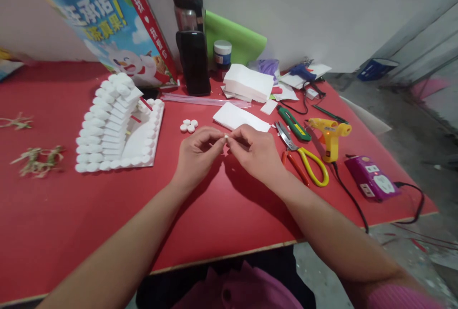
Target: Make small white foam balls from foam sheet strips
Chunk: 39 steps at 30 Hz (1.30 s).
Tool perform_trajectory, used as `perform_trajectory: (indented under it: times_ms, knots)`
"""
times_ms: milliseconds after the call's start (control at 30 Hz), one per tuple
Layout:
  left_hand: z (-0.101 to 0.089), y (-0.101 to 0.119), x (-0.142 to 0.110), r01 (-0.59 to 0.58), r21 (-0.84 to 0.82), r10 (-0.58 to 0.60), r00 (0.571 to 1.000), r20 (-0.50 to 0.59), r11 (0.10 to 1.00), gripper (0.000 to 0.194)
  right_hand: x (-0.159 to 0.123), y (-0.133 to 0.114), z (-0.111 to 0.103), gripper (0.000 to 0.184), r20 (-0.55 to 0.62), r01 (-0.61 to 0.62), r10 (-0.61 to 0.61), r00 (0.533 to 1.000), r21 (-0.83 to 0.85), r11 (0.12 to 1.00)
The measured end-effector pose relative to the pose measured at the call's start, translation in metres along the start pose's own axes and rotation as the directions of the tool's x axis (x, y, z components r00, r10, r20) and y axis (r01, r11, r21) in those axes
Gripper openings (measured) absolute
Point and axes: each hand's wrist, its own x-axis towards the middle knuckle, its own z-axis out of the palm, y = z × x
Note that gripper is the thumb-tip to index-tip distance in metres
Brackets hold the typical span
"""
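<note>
red table (214, 213), left hand (196, 154) and right hand (255, 150) both pinching a tiny white piece (226, 136)

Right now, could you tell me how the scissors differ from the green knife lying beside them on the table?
The scissors have yellow and red loop handles with bare metal blades; the green knife is one straight green bar marked with yellow, and no blade shows. The scissors are longer and lie nearer the right hand; the knife lies farther back. Both rest flat on the red table, untouched, angled the same way.
</note>
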Motion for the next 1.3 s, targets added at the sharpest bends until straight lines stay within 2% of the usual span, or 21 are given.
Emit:
perform_trajectory:
  times_ms: [67,100,133,200,233,300,333,400,467,567,700,800,1000,1167,1300]
  knots:
    - [-0.002,-0.003,0.001,0.084,-0.062,-0.082,0.996,0.023,0.995,0.007,0.005,0.001,-0.007,0.021,0.076,-0.144,0.131,0.988,0.197,0.970]
    - [-0.003,-0.005,0.002,0.141,-0.108,-0.137,0.990,0.044,0.984,0.007,0.008,0.002,-0.011,0.026,0.146,-0.251,0.214,0.966,0.328,0.910]
    - [-0.004,-0.006,0.002,0.203,-0.159,-0.193,0.978,0.074,0.966,0.007,0.012,0.004,-0.015,0.032,0.244,-0.370,0.286,0.927,0.452,0.812]
    - [-0.006,-0.009,0.002,0.286,-0.244,-0.261,0.957,0.128,0.927,0.008,0.017,0.009,-0.020,0.042,0.491,-0.591,0.337,0.803,0.585,0.556]
    - [-0.007,-0.009,0.001,0.292,-0.261,-0.265,0.955,0.135,0.920,0.009,0.019,0.012,-0.021,0.044,0.600,-0.674,0.317,0.734,0.589,0.446]
    - [-0.008,-0.008,0.001,0.253,-0.249,-0.228,0.966,0.125,0.935,0.010,0.021,0.015,-0.020,0.046,0.739,-0.776,0.256,0.623,0.543,0.320]
    - [-0.009,-0.006,0.001,0.226,-0.233,-0.202,0.972,0.122,0.946,0.010,0.021,0.016,-0.019,0.046,0.772,-0.800,0.236,0.591,0.522,0.295]
    - [-0.009,-0.003,0.001,0.183,-0.204,-0.161,0.980,0.119,0.962,0.010,0.020,0.016,-0.018,0.042,0.795,-0.819,0.223,0.564,0.502,0.279]
    - [-0.010,0.000,0.002,0.169,-0.180,-0.150,0.982,0.115,0.969,0.011,0.019,0.014,-0.018,0.035,0.779,-0.809,0.241,0.579,0.514,0.285]
    - [-0.011,0.001,0.004,0.164,-0.137,-0.149,0.982,0.116,0.977,0.014,0.017,0.012,-0.020,0.027,0.725,-0.776,0.288,0.626,0.543,0.320]
    - [-0.011,-0.001,0.005,0.165,-0.122,-0.150,0.981,0.127,0.979,0.009,0.016,0.012,-0.020,0.026,0.659,-0.726,0.314,0.683,0.568,0.388]
    - [-0.011,-0.003,0.004,0.175,-0.118,-0.161,0.980,0.116,0.978,0.006,0.016,0.013,-0.019,0.023,0.618,-0.698,0.330,0.714,0.590,0.406]
    - [-0.011,-0.004,0.005,0.189,-0.101,-0.179,0.979,0.094,0.977,0.012,0.015,0.011,-0.015,0.024,0.528,-0.639,0.360,0.769,0.611,0.468]
    - [-0.008,-0.004,0.005,0.186,-0.090,-0.179,0.981,0.080,0.978,0.009,0.013,0.008,-0.007,0.022,0.395,-0.544,0.376,0.838,0.571,0.615]
    - [-0.003,-0.006,0.002,0.162,-0.071,-0.159,0.986,0.053,0.984,0.009,0.010,0.009,0.001,0.019,0.167,-0.356,0.315,0.934,0.454,0.817]
